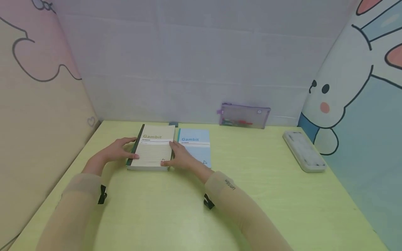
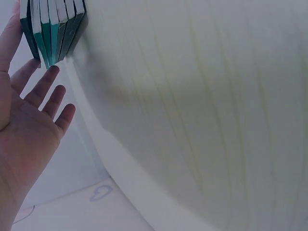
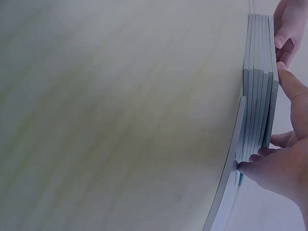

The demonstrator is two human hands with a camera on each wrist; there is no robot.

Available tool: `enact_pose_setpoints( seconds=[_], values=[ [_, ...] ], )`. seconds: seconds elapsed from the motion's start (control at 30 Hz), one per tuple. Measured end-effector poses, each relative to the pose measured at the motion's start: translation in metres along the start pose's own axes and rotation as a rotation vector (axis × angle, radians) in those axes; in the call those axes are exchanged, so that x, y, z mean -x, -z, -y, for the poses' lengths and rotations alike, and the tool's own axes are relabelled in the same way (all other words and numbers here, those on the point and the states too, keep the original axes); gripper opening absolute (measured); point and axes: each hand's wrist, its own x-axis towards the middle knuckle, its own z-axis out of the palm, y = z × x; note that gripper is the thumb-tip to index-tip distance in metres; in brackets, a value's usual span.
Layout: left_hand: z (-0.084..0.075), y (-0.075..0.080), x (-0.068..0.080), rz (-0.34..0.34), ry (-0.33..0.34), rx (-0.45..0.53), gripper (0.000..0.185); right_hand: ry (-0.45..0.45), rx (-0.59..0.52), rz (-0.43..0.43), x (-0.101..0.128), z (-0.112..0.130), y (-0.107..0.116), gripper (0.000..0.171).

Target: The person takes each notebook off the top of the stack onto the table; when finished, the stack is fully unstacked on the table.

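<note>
**Fingers on both sides of a notebook stack**

Fingers of the left hand [image 1: 117, 150] are laid out pretty straight against the dark green spine side of the notebook stack [image 1: 153, 150], thumb tip resting on the top cream cover. From the left wrist view the palm is spread and relaxed, fingertips [image 2: 52, 71] right at the green spines [image 2: 53, 29], nothing actually clamped. Right hand [image 1: 180, 157] sits on the opposite edge, and its wrist view shows the fingers curled around the page edges of the stack [image 3: 257, 86], thumb on one face and fingertips [image 3: 250, 167] hooked round the other, so that hand is properly gripping it.

The stack lies flat on the yellow-green desk [image 1: 194, 212], toward the back left, cream "Gambit" cover up. Just beside it on the right, partly under the right hand, is a blue notebook [image 1: 196, 144] with the same "Gambit" print.

Further back against the wall leans a see-through pencil pouch [image 1: 244, 115] with a purple zip and some coloured stuff inside. Over on the right, well apart from the hands, there's a white pencil case [image 1: 304, 150] lying flat. Cartoon bunny panel [image 1: 351, 83] on the right wall, pink and cream panel [image 1: 34, 90] on the left.
</note>
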Motion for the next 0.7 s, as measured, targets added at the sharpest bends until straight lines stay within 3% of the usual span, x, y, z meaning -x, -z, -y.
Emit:
enact_pose_setpoints(
  seconds=[0.2, 0.37, 0.7],
  values=[
    [-0.008, 0.003, -0.003, -0.05, -0.053, -0.008, 0.096, 0.017, 0.015, -0.021, 0.001, -0.003, 0.007, 0.097],
    [-0.018, 0.007, -0.006, -0.075, -0.034, 0.008, 0.091, 0.033, 0.04, -0.051, 0.0, -0.007, 0.013, 0.088],
    [-0.034, 0.012, -0.009, -0.103, -0.051, 0.028, 0.071, 0.09, -0.105, -0.173, 0.009, -0.013, 0.038, 0.06]
  ],
)
